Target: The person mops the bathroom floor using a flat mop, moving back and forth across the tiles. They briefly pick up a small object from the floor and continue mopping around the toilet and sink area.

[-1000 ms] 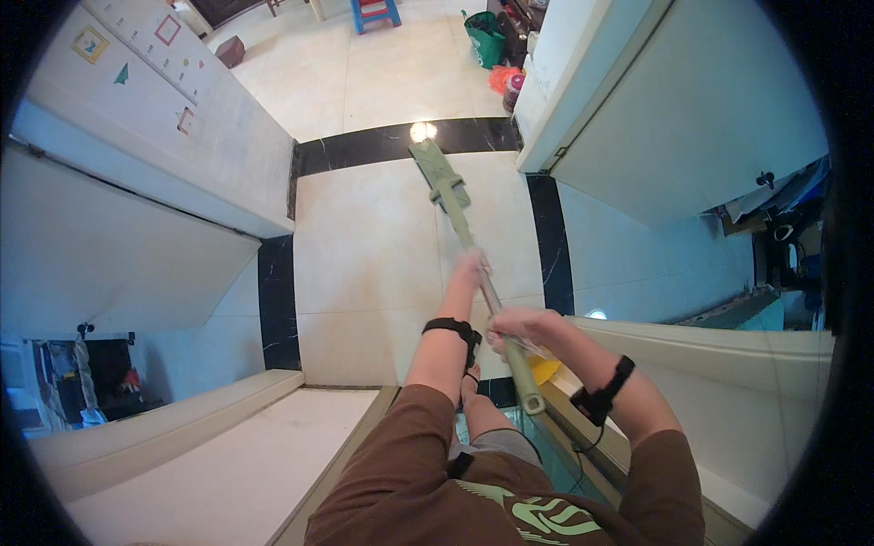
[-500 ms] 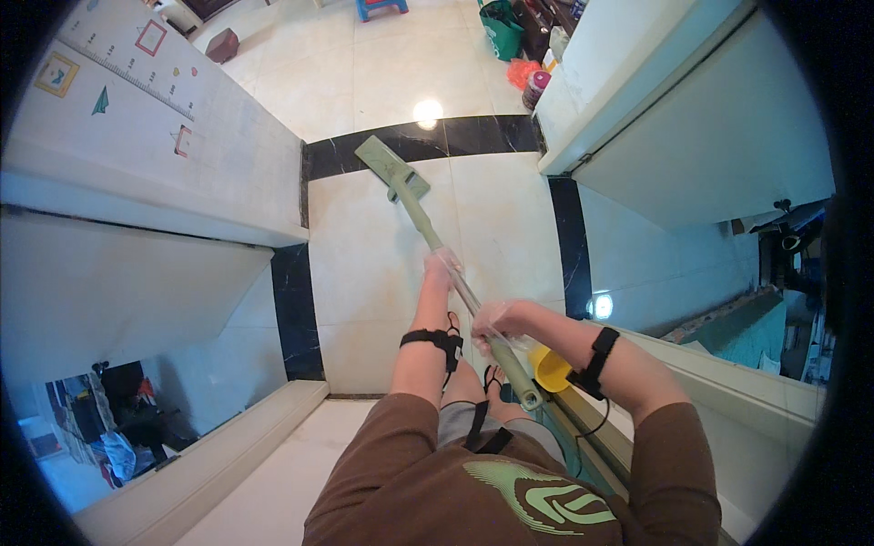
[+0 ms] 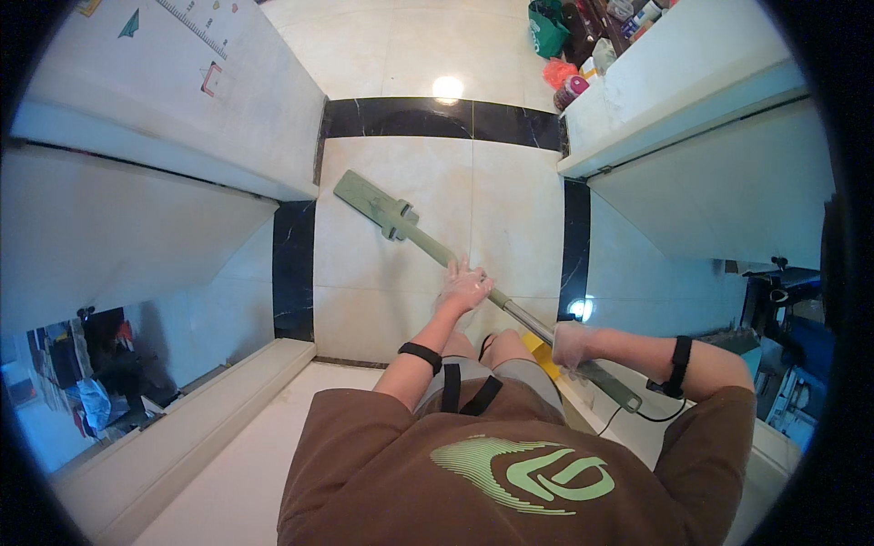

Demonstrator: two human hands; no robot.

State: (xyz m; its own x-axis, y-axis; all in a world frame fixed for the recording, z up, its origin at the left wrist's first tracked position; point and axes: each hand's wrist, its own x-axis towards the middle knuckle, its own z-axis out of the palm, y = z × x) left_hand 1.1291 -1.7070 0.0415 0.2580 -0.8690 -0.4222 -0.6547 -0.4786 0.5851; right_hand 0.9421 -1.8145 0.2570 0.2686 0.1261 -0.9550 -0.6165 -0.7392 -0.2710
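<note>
A green flat mop [image 3: 424, 238] runs slantwise across the hallway, its rectangular head toward the far left. That head is tilted, and I cannot tell whether it touches the floor. My left hand [image 3: 466, 288], in a clear plastic glove, is closed around the middle of the pole. Also gloved, my right hand [image 3: 571, 346] grips the pole near its green end, at my right side. A shiny metal stretch of pole shows between the hands. Below it, partly hidden by the pole and right hand, is a yellow object [image 3: 539, 354].
Pale floor tiles [image 3: 510, 209] are framed by black stone strips [image 3: 401, 118]. White walls and doorways stand on both sides. At the far right are a green bag [image 3: 548, 32], an orange-red plastic bag [image 3: 558, 73] and a jar with a pink lid [image 3: 574, 89].
The mop head has come back from the far black strip, nearer to me. My right hand has moved right with the pole's end; my left hand now sits farther right and lower.
</note>
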